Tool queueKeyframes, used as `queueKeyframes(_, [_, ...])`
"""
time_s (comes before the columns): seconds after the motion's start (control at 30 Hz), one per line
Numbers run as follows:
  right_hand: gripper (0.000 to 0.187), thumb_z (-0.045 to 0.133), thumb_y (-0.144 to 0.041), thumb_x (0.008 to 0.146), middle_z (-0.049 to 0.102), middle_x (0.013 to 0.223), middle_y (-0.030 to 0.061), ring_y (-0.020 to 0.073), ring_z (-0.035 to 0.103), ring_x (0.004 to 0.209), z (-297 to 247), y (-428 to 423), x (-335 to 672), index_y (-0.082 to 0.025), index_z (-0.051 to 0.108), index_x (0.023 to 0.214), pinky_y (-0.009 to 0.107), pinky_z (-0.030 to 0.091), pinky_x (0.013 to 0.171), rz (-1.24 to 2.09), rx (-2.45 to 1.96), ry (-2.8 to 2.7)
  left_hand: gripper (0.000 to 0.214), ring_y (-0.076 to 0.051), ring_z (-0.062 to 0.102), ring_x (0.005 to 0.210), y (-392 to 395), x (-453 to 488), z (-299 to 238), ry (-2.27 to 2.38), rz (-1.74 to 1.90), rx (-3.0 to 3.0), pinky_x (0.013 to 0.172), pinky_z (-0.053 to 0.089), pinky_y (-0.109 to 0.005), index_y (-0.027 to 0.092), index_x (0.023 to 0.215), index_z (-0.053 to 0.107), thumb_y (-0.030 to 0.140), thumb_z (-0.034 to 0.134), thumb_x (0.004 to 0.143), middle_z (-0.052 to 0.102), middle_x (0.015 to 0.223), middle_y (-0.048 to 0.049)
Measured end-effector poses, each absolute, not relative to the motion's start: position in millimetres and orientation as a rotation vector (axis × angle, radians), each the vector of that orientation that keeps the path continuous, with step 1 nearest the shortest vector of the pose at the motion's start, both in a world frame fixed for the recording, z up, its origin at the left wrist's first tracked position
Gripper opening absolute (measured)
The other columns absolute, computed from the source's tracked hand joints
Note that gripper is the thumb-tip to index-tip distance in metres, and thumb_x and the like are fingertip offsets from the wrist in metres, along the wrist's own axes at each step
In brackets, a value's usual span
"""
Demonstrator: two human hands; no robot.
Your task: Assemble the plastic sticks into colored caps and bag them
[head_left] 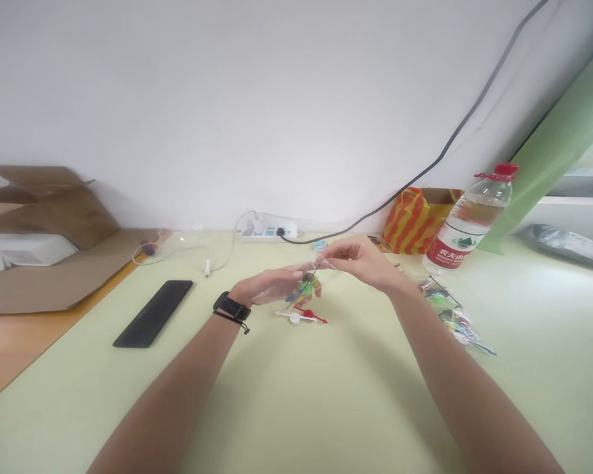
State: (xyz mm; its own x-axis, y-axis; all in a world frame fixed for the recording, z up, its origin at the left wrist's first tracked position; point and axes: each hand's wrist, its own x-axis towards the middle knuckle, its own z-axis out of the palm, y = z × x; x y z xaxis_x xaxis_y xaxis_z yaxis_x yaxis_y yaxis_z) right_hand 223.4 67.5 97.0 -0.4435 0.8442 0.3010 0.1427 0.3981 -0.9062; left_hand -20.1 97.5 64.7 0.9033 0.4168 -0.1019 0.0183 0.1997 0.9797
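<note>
White wall (217, 112) closes off the far side; a dark cable (449, 148) slants across its right part. Before it stands the pale green counter (286, 415). At the left end lies an opened carton (79, 266); at the right, a bottle (462, 227) stands upright beside a striped bag (408, 220). A black slab (153, 315) lies flat, left of the working area.

Both hands meet near the middle. The left hand (274, 285), palm upward, supports a clear pouch (269, 294) from below, thumb over it: fingers grasping. The right hand (356, 259) comes from above and the right, thumb and forefinger pinched at the pouch's right end. Whether this pinch takes in only film, or also the dark strip beneath, cannot be told.

The pouch is thus held between the hands, above the counter, its long axis rising slightly from the left wrist toward the right fingertips. Green pieces (308, 288) show at its right portion, below and left of the right fingers. The dark strip (301, 289) slopes down-left from that pinch, its upper end nearest the right hand.

Just on the near side of the pouch, a red pointer (308, 315) and a white pointer (294, 318) lie close together on the counter, nearer the left hand, both running roughly left to right.
</note>
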Motion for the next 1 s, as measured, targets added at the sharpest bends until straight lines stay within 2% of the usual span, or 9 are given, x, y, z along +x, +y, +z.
queueKeyframes(0.1, [0.030,0.074,-0.045,0.085,0.077,0.088,0.0068,0.0185,0.064,0.077,99,66,222,-0.017,0.081,0.091,0.030,0.049,0.071,0.993,-0.896,-1.944,0.067,-0.023,0.058,0.083,97,-19,65,0.377,0.293,1.362,0.078,0.042,-0.037,0.025,0.147,0.048,0.054,0.063,0.088,0.063,0.113,-0.0130])
queueKeyframes(0.33, [0.034,0.068,-0.050,0.088,0.077,0.083,0.0041,0.0176,0.059,0.073,105,63,225,-0.018,0.081,0.089,0.028,0.045,0.068,0.941,-0.960,-2.238,0.068,-0.024,0.058,0.083,93,-16,69,0.394,0.274,1.380,0.077,0.042,-0.037,0.021,0.145,0.048,0.053,0.064,0.087,0.064,0.110,-0.0133])
queueKeyframes(0.43, [0.038,0.061,-0.051,0.093,0.078,0.091,0.0045,0.0196,0.063,0.083,109,60,224,-0.019,0.081,0.090,0.029,0.047,0.074,0.956,-0.931,-2.297,0.068,-0.024,0.058,0.084,92,-15,69,0.405,0.271,1.395,0.078,0.042,-0.036,0.021,0.145,0.048,0.051,0.065,0.087,0.064,0.108,-0.0122])
queueKeyframes(0.57, [0.054,0.039,-0.056,0.102,0.077,0.100,0.0061,0.0228,0.065,0.100,112,59,229,-0.020,0.078,0.094,0.033,0.047,0.090,0.994,-0.963,-2.084,0.063,-0.022,0.056,0.083,94,-15,64,0.426,0.358,1.369,0.075,0.042,-0.035,0.023,0.145,0.050,0.056,0.058,0.093,0.064,0.113,-0.0132])
queueKeyframes(0.63, [0.042,0.051,-0.053,0.098,0.077,0.101,0.0060,0.0235,0.064,0.101,112,60,236,-0.021,0.077,0.095,0.035,0.045,0.094,0.974,-0.960,-2.077,0.062,-0.023,0.057,0.085,97,-14,62,0.444,0.436,1.340,0.075,0.042,-0.034,0.022,0.144,0.052,0.060,0.052,0.096,0.064,0.115,-0.0140])
queueKeyframes(0.7, [0.024,0.067,-0.043,0.088,0.076,0.100,0.0053,0.0237,0.065,0.099,111,63,241,-0.021,0.076,0.093,0.037,0.044,0.095,0.905,-0.958,-2.126,0.061,-0.023,0.058,0.089,99,-13,61,0.465,0.456,1.292,0.077,0.043,-0.034,0.023,0.144,0.053,0.062,0.047,0.098,0.065,0.117,-0.0143])
queueKeyframes(0.73, [0.018,0.070,-0.037,0.085,0.076,0.099,0.0050,0.0235,0.065,0.098,110,64,243,-0.021,0.075,0.091,0.037,0.044,0.096,0.858,-0.968,-2.124,0.060,-0.023,0.059,0.090,100,-13,61,0.474,0.450,1.266,0.078,0.043,-0.034,0.023,0.143,0.054,0.062,0.045,0.099,0.065,0.118,-0.0144])
queueKeyframes(0.87, [0.013,0.060,-0.025,0.086,0.074,0.093,0.0044,0.0226,0.065,0.095,107,67,239,-0.021,0.069,0.079,0.038,0.045,0.094,0.710,-0.976,-1.977,0.055,-0.023,0.061,0.087,103,-14,57,0.505,0.413,1.198,0.080,0.044,-0.035,0.018,0.137,0.059,0.057,0.047,0.100,0.068,0.117,-0.0165])
queueKeyframes(1.0, [0.011,0.058,-0.023,0.086,0.072,0.095,0.0054,0.0222,0.065,0.096,98,73,232,-0.020,0.066,0.078,0.038,0.046,0.092,0.595,-0.943,-1.914,0.049,-0.020,0.060,0.084,106,-19,47,0.527,0.411,1.226,0.077,0.045,-0.033,0.015,0.128,0.065,0.049,0.066,0.092,0.069,0.106,-0.0144])
